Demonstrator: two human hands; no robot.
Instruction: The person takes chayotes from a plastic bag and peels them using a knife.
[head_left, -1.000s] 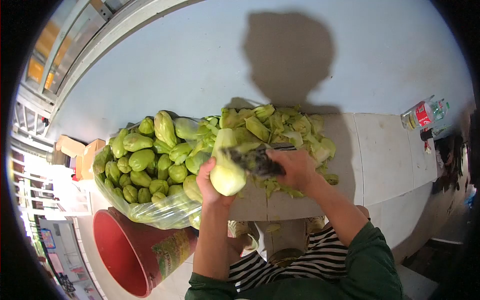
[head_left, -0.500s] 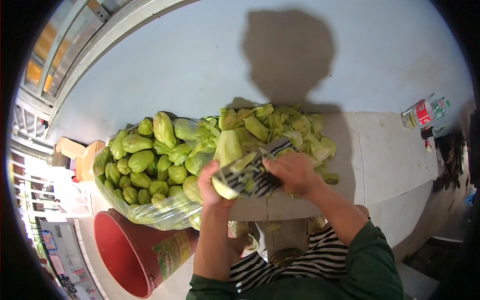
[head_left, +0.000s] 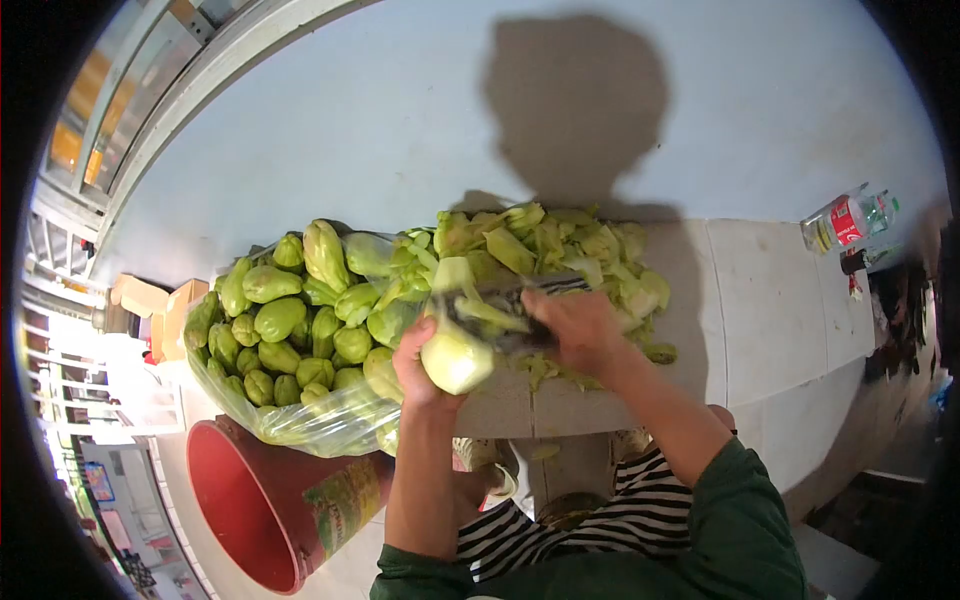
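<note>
My left hand (head_left: 415, 362) is closed round the lower left side of a pale, largely peeled chayote (head_left: 459, 362). In my right hand (head_left: 578, 325) is a broad, shiny cleaver (head_left: 515, 322), blurred by motion; its handle is hidden in my fist. The blade lies across the chayote's upper right side, with a strip of green peel (head_left: 490, 311) on it. Behind both hands spreads a heap of green peelings (head_left: 600, 250). To the left, whole chayotes (head_left: 281, 319) fill an open clear plastic bag (head_left: 290, 432).
A red bucket (head_left: 235, 510) lies on its side below the bag, its mouth to the left. At the back left is an opened cardboard box (head_left: 180, 312). A plastic bottle (head_left: 848, 222) with a red label lies far right. A pale wall (head_left: 330, 130) rises behind the peelings.
The cleaver has turned from a slant across the chayote to a more level, edge-on angle. The chayote has rolled in my left hand, its rounded end now facing me.
</note>
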